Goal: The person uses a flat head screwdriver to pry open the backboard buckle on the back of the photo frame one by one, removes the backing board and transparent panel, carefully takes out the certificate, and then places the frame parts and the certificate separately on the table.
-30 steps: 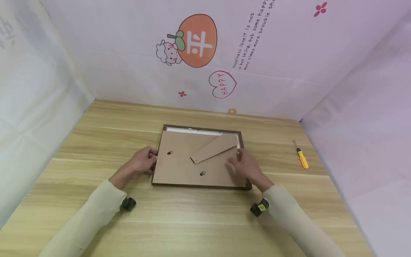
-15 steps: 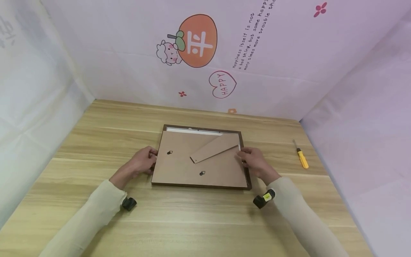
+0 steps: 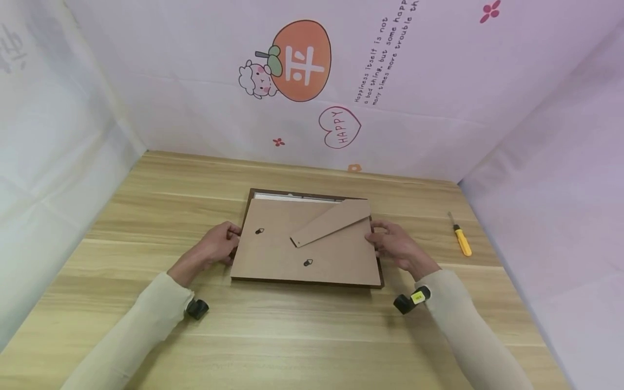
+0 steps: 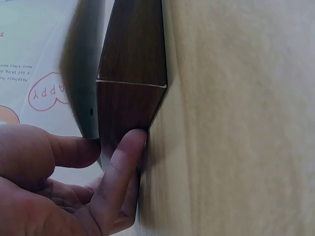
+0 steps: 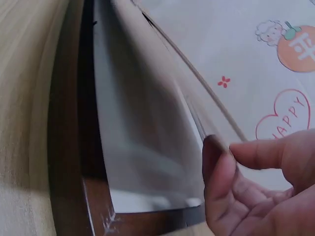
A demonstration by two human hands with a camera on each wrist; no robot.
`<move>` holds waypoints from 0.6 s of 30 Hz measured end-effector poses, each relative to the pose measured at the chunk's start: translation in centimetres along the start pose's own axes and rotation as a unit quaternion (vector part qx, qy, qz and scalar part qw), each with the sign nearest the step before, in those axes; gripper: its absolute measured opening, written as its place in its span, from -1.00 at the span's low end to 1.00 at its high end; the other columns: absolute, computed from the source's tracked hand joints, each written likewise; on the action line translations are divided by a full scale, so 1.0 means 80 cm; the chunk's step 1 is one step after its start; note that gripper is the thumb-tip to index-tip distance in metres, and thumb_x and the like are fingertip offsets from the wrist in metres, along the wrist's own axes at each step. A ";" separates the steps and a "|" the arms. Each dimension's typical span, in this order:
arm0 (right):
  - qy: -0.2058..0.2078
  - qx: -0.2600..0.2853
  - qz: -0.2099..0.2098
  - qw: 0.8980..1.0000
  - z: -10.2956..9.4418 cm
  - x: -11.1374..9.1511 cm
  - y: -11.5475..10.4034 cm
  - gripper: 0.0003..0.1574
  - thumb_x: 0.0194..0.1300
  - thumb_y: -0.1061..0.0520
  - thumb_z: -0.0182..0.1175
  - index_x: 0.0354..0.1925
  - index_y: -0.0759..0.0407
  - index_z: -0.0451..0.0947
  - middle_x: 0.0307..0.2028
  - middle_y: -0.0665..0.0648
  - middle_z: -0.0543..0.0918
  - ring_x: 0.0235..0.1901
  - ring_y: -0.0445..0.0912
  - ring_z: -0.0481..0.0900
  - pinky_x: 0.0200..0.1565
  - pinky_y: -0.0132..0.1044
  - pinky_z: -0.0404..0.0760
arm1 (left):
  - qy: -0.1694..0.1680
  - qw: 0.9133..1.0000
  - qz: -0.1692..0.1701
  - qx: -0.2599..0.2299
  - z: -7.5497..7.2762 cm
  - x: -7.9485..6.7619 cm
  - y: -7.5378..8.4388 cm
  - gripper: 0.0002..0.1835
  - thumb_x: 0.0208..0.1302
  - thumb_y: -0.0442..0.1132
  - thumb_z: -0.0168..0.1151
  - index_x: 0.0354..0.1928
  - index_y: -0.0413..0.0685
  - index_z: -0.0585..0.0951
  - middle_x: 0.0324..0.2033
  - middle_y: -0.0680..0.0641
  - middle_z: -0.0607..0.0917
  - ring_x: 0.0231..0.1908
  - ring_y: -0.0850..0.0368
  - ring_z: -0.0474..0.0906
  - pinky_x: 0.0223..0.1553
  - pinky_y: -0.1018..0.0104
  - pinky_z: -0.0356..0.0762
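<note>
A dark brown picture frame [image 4: 133, 44] lies face down on the wooden table, its tan backing board [image 3: 273, 257] upward. On that board are a slanted easel leg [image 3: 331, 221] and two small hanging rings [image 3: 308, 262]. My left hand [image 3: 218, 244] holds the frame's left side, thumb at the board's edge and a finger along the frame's outer face. My right hand [image 3: 397, 244] pinches the board's right edge between thumb and fingers. In the right wrist view that edge is raised off the frame, and a pale sheet [image 5: 128, 199] shows beneath.
A yellow-handled screwdriver [image 3: 462, 239] lies on the table [image 3: 292, 346] to the right. White printed cloth [image 3: 195, 97] stands as a wall behind the table, with plain cloth walls at both sides.
My right hand has moved right from over the board to its right edge and taken hold of it. The board's right side has risen from the frame. My left hand has stayed put.
</note>
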State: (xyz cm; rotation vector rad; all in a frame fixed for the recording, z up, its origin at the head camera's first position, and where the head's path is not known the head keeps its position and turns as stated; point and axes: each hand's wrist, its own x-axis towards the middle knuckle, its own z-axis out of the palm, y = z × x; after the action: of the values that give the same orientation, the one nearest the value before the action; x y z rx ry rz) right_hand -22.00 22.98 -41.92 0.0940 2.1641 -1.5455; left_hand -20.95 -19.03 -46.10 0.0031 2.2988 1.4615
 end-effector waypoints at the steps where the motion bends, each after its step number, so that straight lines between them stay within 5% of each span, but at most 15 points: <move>1: -0.005 0.007 0.001 1.000 -0.001 0.000 0.000 -0.29 0.48 0.17 0.03 0.45 0.32 0.04 -0.27 -0.05 0.62 -0.30 -0.24 0.56 -0.26 -0.38 0.59 | 0.000 1.000 0.002 0.001 -0.001 0.000 -0.001 -0.61 0.49 -0.38 -0.22 0.27 -0.42 0.26 0.05 -0.38 0.47 -0.23 0.00 0.58 -0.34 0.26 0.69; 11: -0.079 0.053 -0.012 0.995 -0.016 0.000 0.007 -0.47 0.47 0.18 0.05 0.26 0.49 0.26 -0.21 0.03 0.72 -0.19 -0.13 0.71 -0.06 -0.26 0.71 | 0.010 1.000 0.001 0.020 0.000 -0.002 -0.002 -0.60 0.50 -0.35 -0.21 0.28 -0.41 0.29 0.09 -0.40 0.46 -0.12 -0.07 0.58 -0.33 0.26 0.70; 18: -0.086 0.060 -0.053 0.993 -0.022 -0.011 0.000 -0.84 0.48 0.20 0.04 -0.04 0.25 0.39 -0.32 -0.04 0.66 -0.30 -0.18 0.65 -0.14 -0.30 0.70 | 0.001 1.000 0.002 -0.004 0.002 -0.002 0.002 -0.59 0.51 -0.36 -0.16 0.29 -0.46 0.25 0.06 -0.41 0.46 -0.15 -0.05 0.59 -0.27 0.22 0.73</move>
State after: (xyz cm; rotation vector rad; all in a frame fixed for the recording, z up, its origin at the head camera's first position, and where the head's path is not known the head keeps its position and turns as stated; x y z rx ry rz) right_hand -21.84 24.78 -41.12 -0.1134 1.9714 -1.6770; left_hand -20.77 -18.86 -46.00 0.0028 2.2957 1.4726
